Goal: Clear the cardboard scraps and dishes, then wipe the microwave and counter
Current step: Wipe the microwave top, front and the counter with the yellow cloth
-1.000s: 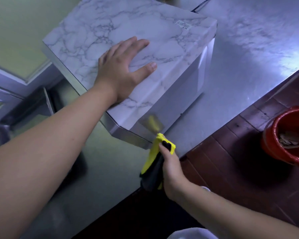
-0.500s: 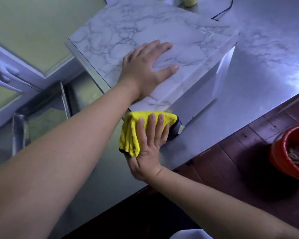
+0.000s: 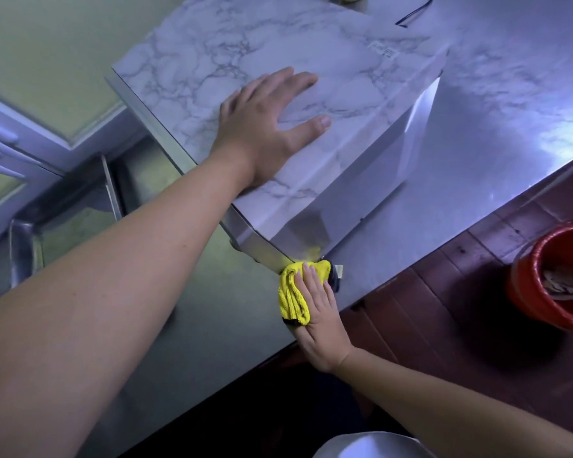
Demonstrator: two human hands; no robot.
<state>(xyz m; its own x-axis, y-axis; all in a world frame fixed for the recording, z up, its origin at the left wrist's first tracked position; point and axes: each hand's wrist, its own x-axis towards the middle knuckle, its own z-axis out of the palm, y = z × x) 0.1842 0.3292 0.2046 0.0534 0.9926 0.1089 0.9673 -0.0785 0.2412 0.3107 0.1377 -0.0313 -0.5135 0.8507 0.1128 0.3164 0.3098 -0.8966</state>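
1. The left hand (image 3: 265, 127) lies flat on top of the microwave (image 3: 311, 38), with its fingers straight, slightly spread and gripping nothing.
2. The right hand (image 3: 321, 319) is nearer the body and well apart from the left. Its fingers are laid straight over a yellow cloth (image 3: 291, 292), pressing it down rather than clutching it.
3. The cloth is bunched under those fingers on the counter (image 3: 477, 143). Its far end touches the microwave's near bottom corner, and a dark edge shows beside the fingertips.
4. The microwave stands on the counter under the left hand, turned at an angle to the counter edge.
5. Right of the right hand, a red bucket (image 3: 523, 292) sits on the floor (image 3: 444, 309) with scraps (image 3: 556, 285) inside.
6. Left of the left forearm is a sink (image 3: 24, 246).
7. Beyond the left hand, a black cable (image 3: 414, 14) lies on the counter past the microwave.
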